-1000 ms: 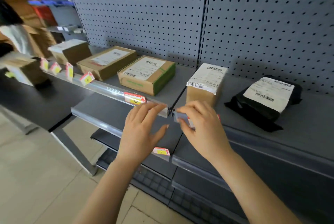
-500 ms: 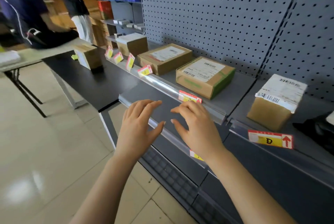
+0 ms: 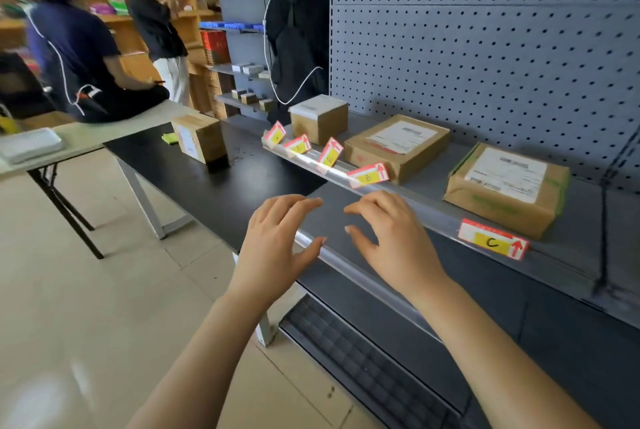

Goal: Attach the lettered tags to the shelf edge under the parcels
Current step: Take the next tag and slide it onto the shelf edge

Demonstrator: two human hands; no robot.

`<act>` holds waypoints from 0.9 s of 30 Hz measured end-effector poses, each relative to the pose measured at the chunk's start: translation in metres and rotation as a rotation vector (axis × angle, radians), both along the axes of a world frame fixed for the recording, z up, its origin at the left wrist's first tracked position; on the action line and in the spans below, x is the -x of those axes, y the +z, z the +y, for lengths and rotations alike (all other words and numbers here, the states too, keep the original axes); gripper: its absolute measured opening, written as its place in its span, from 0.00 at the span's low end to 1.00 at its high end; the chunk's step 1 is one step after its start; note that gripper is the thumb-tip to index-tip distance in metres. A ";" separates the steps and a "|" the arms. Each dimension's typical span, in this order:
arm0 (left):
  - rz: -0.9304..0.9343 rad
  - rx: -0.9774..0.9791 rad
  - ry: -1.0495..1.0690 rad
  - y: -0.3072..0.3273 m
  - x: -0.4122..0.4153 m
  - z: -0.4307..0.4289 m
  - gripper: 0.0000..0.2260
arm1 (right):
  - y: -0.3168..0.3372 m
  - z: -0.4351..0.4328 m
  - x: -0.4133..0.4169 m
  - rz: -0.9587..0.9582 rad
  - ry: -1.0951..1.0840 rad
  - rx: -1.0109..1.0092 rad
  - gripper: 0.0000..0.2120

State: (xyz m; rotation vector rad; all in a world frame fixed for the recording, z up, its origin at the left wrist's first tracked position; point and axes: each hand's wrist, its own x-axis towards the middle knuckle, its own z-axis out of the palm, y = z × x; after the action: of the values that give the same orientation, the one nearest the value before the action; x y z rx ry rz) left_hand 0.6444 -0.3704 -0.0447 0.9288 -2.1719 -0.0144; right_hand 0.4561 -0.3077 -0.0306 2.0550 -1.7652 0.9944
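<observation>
My left hand (image 3: pixel 277 241) and my right hand (image 3: pixel 388 238) hover side by side in front of the grey shelf edge (image 3: pixel 426 212), fingers relaxed, holding nothing. A red-and-yellow tag marked C (image 3: pixel 492 238) sits flat on the edge under a brown parcel (image 3: pixel 507 186). Several more tags stand loosely along the left part of the edge, the nearest tag (image 3: pixel 367 175) just beyond my right fingertips, another tag (image 3: pixel 329 155) upright further left. A flat parcel (image 3: pixel 396 146) and a small box (image 3: pixel 319 118) lie on the shelf behind them.
A black table (image 3: pixel 194 179) with a cardboard box (image 3: pixel 201 141) stands left of the shelf. Beyond it is a pale table (image 3: pixel 104 130) where a person (image 3: pixel 79 58) sits; two other people stand near wooden shelves. Lower grey shelves (image 3: pixel 381 290) are below my hands.
My view has swung left along the shelf. The D tag placed by my right hand is out of view; both hands have moved left, empty, toward the loose tags.
</observation>
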 end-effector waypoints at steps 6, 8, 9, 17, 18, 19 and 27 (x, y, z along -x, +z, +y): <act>0.015 -0.009 -0.009 -0.003 -0.029 -0.044 0.22 | 0.000 -0.040 -0.028 -0.004 -0.019 -0.032 0.11; 0.028 -0.029 -0.012 -0.007 -0.031 -0.057 0.23 | -0.001 -0.053 -0.032 0.001 -0.027 -0.048 0.11; 0.033 -0.035 -0.013 -0.009 -0.030 -0.063 0.23 | -0.001 -0.060 -0.033 0.004 -0.028 -0.054 0.11; 0.026 -0.034 -0.013 -0.007 -0.017 -0.132 0.24 | -0.002 -0.134 -0.019 -0.018 -0.019 -0.047 0.12; 0.018 -0.036 -0.016 -0.007 -0.015 -0.142 0.24 | -0.002 -0.144 -0.017 -0.013 -0.024 -0.039 0.12; 0.012 -0.036 -0.020 -0.006 -0.013 -0.152 0.24 | -0.002 -0.154 -0.015 -0.006 -0.029 -0.031 0.12; 0.028 -0.051 -0.072 -0.014 0.013 -0.213 0.23 | -0.002 -0.203 0.000 0.024 -0.062 -0.012 0.12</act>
State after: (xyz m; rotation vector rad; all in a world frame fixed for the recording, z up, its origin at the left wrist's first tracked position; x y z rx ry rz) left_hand 0.6318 -0.5830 -0.0589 0.8731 -2.1874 -0.1177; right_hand 0.4556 -0.5108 -0.0330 1.9985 -1.8148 0.9394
